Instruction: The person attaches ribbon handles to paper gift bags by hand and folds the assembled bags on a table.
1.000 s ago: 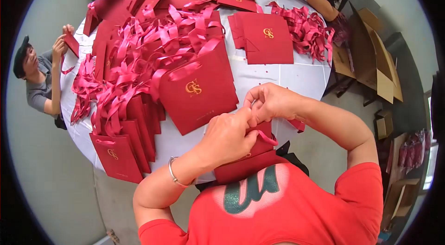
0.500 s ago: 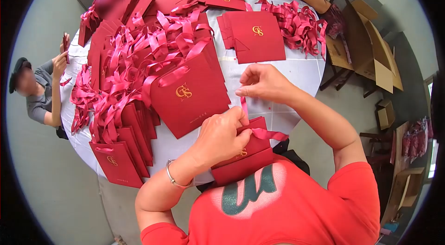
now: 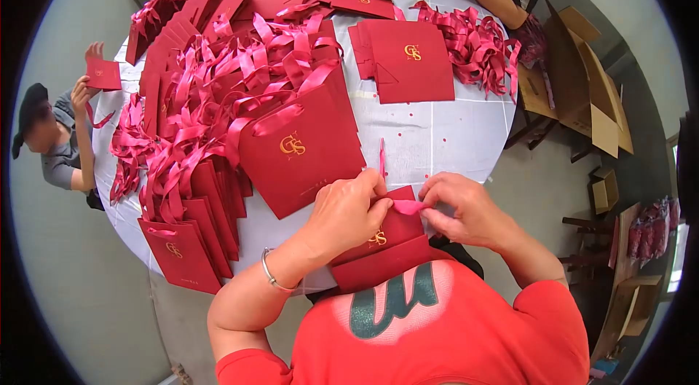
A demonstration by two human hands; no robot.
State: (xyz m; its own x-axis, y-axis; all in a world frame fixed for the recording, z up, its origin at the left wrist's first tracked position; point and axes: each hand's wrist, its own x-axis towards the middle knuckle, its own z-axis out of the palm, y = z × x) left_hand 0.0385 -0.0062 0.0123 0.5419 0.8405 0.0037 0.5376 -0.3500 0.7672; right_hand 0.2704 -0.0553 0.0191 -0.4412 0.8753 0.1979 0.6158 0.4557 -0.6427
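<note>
At the table's near edge lies a dark red paper bag (image 3: pixel 400 232) with a gold monogram, partly covered by my left hand. A short pink ribbon (image 3: pixel 409 206) spans the gap between my hands above the bag's top. My left hand (image 3: pixel 346 210) is closed, pinching the ribbon where it meets the bag; another ribbon end (image 3: pixel 381 159) sticks up beyond its fingers. On the other side, my right hand (image 3: pixel 466 209) has thumb and fingers closed on the ribbon's right end. Any knot is hidden behind the left fingertips.
Ribboned red bags (image 3: pixel 291 144) crowd the left of the round white table (image 3: pixel 466 130). Flat bags (image 3: pixel 415 64) and a heap of loose ribbons (image 3: pixel 480 50) lie ahead. Two other people work at the table's left and far side. Cardboard boxes (image 3: pixel 582 86) stand at right.
My right hand has come down from above the table to the ribbon at the bag. My left hand has stayed nearly in place. The person at left has turned a small red bag outward.
</note>
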